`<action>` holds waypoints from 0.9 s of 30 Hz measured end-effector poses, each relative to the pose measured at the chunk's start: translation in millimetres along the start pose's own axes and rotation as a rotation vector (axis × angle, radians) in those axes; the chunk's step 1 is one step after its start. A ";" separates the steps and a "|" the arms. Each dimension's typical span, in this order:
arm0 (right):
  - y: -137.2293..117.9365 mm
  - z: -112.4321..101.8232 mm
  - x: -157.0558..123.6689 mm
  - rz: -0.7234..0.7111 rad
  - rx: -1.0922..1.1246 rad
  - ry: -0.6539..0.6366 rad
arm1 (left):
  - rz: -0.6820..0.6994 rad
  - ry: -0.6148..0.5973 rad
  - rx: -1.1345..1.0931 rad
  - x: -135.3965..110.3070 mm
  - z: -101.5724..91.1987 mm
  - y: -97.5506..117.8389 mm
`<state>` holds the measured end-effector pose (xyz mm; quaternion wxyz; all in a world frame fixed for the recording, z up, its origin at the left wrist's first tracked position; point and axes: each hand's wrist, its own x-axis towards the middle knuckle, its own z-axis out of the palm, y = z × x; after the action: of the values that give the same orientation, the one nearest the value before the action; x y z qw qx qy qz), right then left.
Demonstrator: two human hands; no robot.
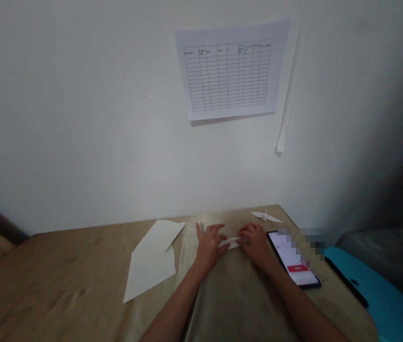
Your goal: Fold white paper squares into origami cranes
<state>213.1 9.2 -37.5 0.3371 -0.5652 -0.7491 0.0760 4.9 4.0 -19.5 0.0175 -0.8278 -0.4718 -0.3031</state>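
A small folded piece of white paper [233,242] lies low over the brown-covered table, between my two hands. My left hand [208,244] pinches its left end with thumb and forefinger, the other fingers spread out above. At the right end, my right hand [255,243] closes on the same paper with bent fingers, which partly hide it. Left of my hands are lined white paper sheets [153,270], creased and overlapping. A narrow white folded paper piece [266,217] rests behind my right hand, near the table's back edge.
A phone [294,266] with a lit screen lies right of my right forearm. Beyond the right table edge is a turquoise seat-like object [372,289]. A printed table sheet [232,71] hangs on the white wall behind the brown tabletop [62,275].
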 end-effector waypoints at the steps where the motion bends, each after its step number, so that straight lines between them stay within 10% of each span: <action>1: -1.3 0.6 -0.4 -0.022 0.004 -0.013 | 0.007 0.010 0.002 -0.1 1.1 0.1; 16: -2.9 6.9 -0.2 -0.044 -0.011 -0.053 | -0.051 -0.052 -0.084 1.1 -2.2 4.2; 27: -3.5 -2.9 -1.2 -0.068 -0.020 0.025 | -0.334 -0.163 -0.193 4.9 -7.4 -9.1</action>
<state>212.2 6.2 -34.0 0.3432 -0.5435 -0.7644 0.0499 -4.1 10.5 -13.3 -0.1507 -0.7577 -0.5710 -0.2776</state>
